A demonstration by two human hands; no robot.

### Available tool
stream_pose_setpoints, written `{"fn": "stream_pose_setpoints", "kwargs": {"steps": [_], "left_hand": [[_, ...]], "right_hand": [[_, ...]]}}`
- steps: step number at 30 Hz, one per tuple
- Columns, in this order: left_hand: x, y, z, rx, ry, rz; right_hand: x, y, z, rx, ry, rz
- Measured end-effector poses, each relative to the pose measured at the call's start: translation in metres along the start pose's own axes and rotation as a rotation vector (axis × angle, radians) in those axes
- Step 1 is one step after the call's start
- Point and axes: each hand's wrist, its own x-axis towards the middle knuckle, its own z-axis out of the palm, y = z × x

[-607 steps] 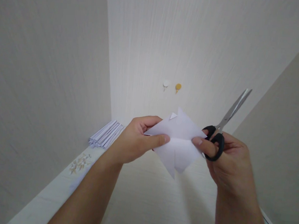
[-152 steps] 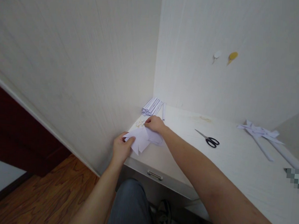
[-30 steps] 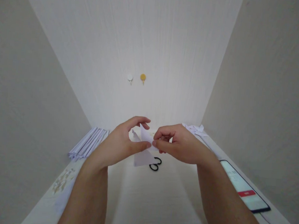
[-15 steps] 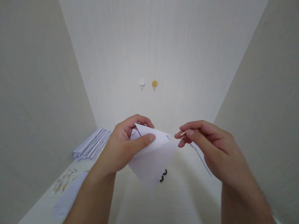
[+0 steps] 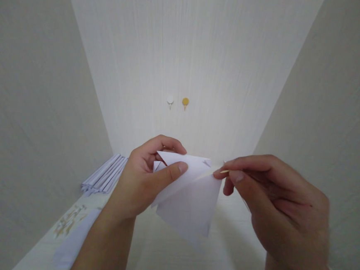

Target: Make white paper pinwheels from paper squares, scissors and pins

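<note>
My left hand (image 5: 155, 174) is closed on a folded sheet of white paper (image 5: 190, 194), thumb on the near face and fingers behind. The paper's upper edge is folded over to a pointed left corner, and its lower part hangs down. My right hand (image 5: 271, 200) pinches a thin, pale, stick-like piece (image 5: 224, 171) between thumb and index finger. Its fingertips are at the paper's right edge; whether they touch it I cannot tell. What the piece is exactly is too small to make out.
On the left of the pale table stands a stack of folded white papers (image 5: 105, 175). Nearer lie several small gold and white pieces (image 5: 70, 222) and a flat white sheet (image 5: 76, 239). A white hook (image 5: 170, 100) and a yellow hook (image 5: 185, 101) hang on the wall.
My right hand has turned and come nearer to the camera, its fingertips now at the paper's right edge. The paper has swung flatter and now covers the black curved marks seen earlier.
</note>
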Motion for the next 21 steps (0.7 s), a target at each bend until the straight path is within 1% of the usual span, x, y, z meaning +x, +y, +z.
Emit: {"fn": "stream_pose_setpoints", "kwargs": {"steps": [4, 9, 14, 18, 21], "left_hand": [[0.002, -0.002, -0.001, -0.088, -0.046, -0.064], [0.001, -0.001, 0.002, -0.114, -0.064, -0.105], [-0.001, 0.001, 0.007, -0.084, -0.04, -0.075], [-0.002, 0.005, 0.01, -0.059, -0.031, -0.061], [-0.002, 0.007, 0.012, -0.053, -0.014, -0.009]], "right_hand": [[0.003, 0.005, 0.001, -0.024, 0.027, 0.004], [0.003, 0.005, 0.004, -0.016, 0.025, 0.056], [0.004, 0.006, 0.006, -0.071, 0.032, 0.043], [0.006, 0.005, 0.01, -0.112, 0.077, 0.03], [0.007, 0.003, 0.012, -0.137, 0.088, 0.041]]}}
